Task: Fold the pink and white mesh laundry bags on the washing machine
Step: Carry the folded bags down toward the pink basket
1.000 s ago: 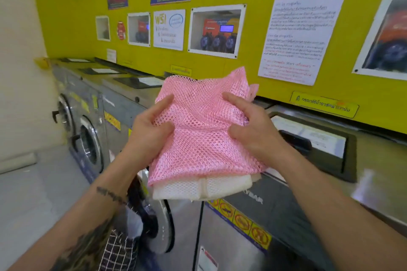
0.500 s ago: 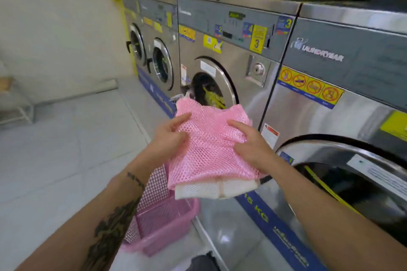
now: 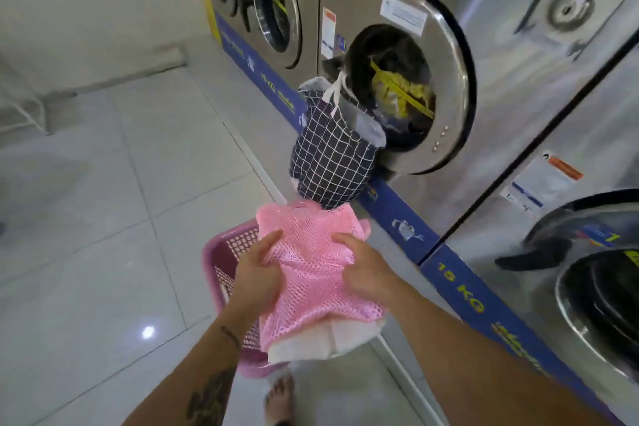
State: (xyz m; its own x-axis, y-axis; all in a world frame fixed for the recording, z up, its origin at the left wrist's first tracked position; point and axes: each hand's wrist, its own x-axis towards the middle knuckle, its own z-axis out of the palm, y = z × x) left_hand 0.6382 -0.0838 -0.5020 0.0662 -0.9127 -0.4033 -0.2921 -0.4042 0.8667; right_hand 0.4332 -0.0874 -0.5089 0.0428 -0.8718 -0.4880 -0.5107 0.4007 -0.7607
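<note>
Holding the folded pink mesh bag [image 3: 316, 273] atop the white mesh bag [image 3: 325, 342], I am pinching both limp, light edges with left hand [image 3: 257, 275] and right hand [image 3: 366, 268] above the pink basket [image 3: 214, 252].

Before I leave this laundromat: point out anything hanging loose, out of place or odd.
A dark checked cloth bag hangs from the open washer door, draping toward the floor; yellow laundry still sits in the drum. Both hands hold the folded pink mesh bag and white mesh bag above the pink basket.
</note>
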